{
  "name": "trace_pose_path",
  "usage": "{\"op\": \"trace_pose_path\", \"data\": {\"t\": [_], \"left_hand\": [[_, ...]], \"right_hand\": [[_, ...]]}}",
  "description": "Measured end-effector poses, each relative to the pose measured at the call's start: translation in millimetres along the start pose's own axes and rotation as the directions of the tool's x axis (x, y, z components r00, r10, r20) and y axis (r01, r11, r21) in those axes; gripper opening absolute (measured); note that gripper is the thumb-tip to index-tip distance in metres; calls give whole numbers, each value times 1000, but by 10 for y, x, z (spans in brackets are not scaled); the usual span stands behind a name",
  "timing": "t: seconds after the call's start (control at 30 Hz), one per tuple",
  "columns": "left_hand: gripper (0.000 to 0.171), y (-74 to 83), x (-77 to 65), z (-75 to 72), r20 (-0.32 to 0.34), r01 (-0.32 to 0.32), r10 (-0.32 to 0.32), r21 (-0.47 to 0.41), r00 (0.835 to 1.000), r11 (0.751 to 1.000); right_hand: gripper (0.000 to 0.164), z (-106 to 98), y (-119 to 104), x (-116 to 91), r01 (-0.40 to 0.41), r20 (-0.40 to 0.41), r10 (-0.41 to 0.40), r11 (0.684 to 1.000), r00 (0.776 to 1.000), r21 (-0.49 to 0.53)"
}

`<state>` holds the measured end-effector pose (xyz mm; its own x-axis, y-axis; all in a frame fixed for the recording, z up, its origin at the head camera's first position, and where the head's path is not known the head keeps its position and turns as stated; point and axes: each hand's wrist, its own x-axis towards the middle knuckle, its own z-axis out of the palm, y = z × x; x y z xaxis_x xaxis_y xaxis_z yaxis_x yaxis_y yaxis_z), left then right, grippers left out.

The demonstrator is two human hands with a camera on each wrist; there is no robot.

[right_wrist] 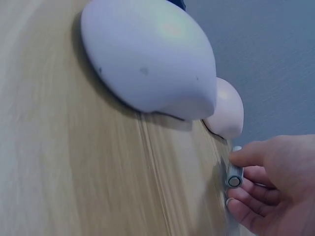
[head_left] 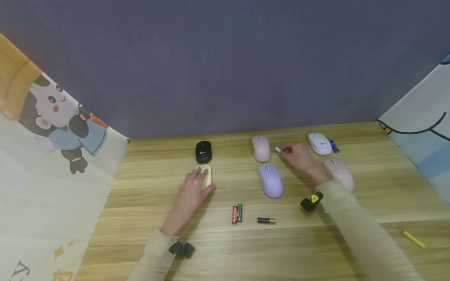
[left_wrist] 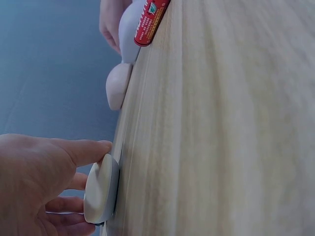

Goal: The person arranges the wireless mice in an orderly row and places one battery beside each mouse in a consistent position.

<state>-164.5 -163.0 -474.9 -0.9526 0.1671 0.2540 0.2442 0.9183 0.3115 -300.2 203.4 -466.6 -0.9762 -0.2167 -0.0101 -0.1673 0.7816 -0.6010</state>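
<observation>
My left hand (head_left: 188, 192) lies over a pale yellow computer mouse (head_left: 209, 177) on the table, thumb on one side and fingers on the other. In the left wrist view the mouse (left_wrist: 100, 189) sits between thumb and fingers. Between thumb and fingers, my right hand (head_left: 298, 157) pinches a small pale battery (head_left: 278, 149), just right of a pink mouse (head_left: 261, 148). The battery's round end (right_wrist: 235, 181) faces the camera in the right wrist view. A lilac mouse (head_left: 271, 180) rests nearer to me, in front of the pink one.
A black mouse (head_left: 203, 152) stands behind the yellow one. At the right are a white mouse (head_left: 320, 143), a blue battery (head_left: 334, 146) and another pink mouse (head_left: 339, 174). Red (head_left: 234, 215), green (head_left: 240, 212) and black-copper (head_left: 266, 221) batteries lie in front; a yellow stick (head_left: 413, 239) lies far right.
</observation>
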Motion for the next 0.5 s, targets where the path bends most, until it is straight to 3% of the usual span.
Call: {"op": "trace_pose_path", "data": {"t": [0.5], "left_hand": [[65,22,-9,-12,31,29,-29,-9,999,1000]], "right_hand": [[37,61,-169,49,-113,13,113,993,994,18]]}}
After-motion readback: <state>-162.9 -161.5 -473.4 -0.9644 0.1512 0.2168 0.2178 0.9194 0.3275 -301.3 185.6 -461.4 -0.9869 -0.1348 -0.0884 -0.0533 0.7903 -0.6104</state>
